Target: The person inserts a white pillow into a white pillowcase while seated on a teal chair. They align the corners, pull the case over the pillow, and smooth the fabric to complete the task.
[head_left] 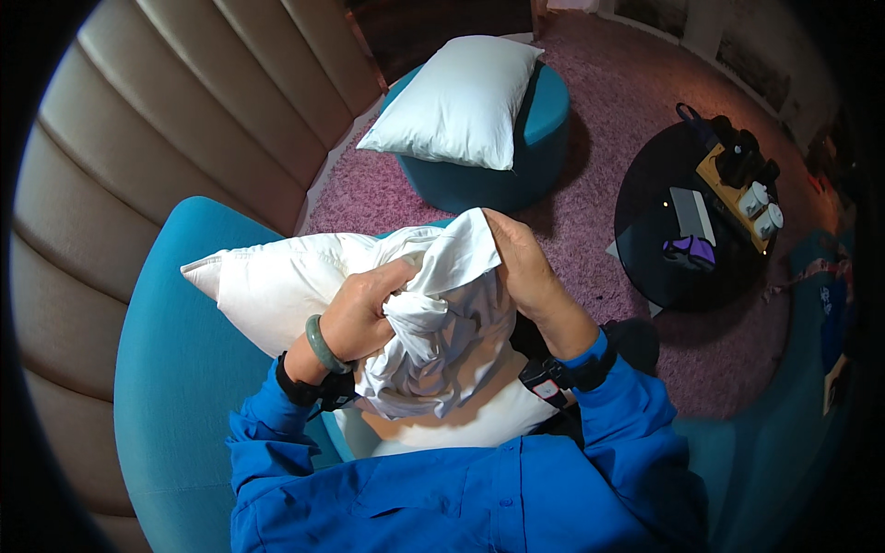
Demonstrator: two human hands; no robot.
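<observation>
A white pillowcase is bunched in folds between my hands. My left hand is closed around its gathered cloth near the middle. On the other side my right hand pinches the cloth by a raised upper edge, thumb and fingers together. Under the cloth lies a white pillow, one pointed corner sticking out to the left. White fabric also shows below the bunch, close to my body; I cannot tell whether it is the same pillow. The cloth hides much of the pillow's middle.
A second white pillow lies on a round teal ottoman ahead. A teal seat stands at left by a padded wall panel. At right, a dark round table holds a wooden tray with white cups.
</observation>
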